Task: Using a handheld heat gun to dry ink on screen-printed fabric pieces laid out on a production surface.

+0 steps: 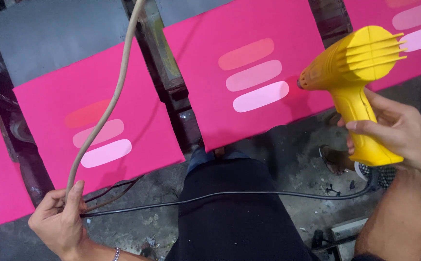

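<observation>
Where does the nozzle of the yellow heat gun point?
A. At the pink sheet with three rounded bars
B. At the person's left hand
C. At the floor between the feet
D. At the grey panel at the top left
A: the right hand holds the yellow heat gun, and its nozzle faces the pink sheet beside the three bars.

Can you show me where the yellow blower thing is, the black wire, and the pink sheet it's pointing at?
Yellow heat gun (353,72), head view: on its body behind the nozzle.
Black cord (249,193), head view: on its middle stretch across the dark trousers.
Pink sheet (196,53), head view: on bare pink, left of the three pale bars.
</observation>
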